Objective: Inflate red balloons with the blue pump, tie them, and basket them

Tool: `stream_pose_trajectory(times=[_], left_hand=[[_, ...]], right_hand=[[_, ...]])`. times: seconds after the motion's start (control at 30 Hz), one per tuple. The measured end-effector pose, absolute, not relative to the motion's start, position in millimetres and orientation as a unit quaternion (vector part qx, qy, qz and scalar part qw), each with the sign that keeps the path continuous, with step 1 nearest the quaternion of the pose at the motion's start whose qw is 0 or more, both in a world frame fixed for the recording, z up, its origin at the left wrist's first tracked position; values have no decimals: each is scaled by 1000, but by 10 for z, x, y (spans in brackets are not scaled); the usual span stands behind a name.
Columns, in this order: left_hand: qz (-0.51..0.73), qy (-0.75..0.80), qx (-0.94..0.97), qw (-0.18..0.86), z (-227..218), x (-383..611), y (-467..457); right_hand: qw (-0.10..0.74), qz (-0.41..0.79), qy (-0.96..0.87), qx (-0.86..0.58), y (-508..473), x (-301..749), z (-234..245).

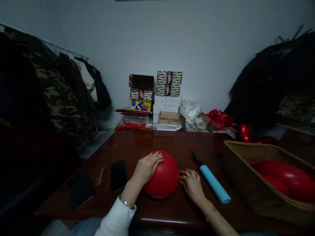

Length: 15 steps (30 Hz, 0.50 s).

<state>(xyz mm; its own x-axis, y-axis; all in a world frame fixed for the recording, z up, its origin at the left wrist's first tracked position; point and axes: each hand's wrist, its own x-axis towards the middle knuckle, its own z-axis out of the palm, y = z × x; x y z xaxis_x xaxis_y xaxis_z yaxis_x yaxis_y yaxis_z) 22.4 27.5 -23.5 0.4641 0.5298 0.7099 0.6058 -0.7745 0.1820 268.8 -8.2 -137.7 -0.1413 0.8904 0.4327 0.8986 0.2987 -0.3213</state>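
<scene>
An inflated red balloon [164, 178] rests on the dark wooden table [137, 144] in front of me. My left hand [147, 167] lies over its left top side, fingers curved on the skin. My right hand [191, 184] sits at the balloon's right edge, fingers bent toward it; what they pinch is hidden. A light blue hand pump [213, 183] with a black nozzle lies just right of my right hand.
Two dark phones [118, 175] [80, 190] and a pink item [100, 175] lie at left. A wicker basket [248, 183] with red balloons [290, 180] stands at right. Stacked boxes [157, 95], bags and red wrapping line the far wall. Clothes hang on both sides.
</scene>
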Motion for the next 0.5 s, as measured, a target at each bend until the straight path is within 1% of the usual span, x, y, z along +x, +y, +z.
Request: stream_pose_trajectory(times=[0.23,0.5], left_hand=[[-399,-328,-855,40,-230,223,271],[-403,-326,-854,42,-266,230,281]], right_hand=[[231,-45,-792,-564,-50,2682,-1388],[225,-76,-812,-532,-16,2610,-1402]])
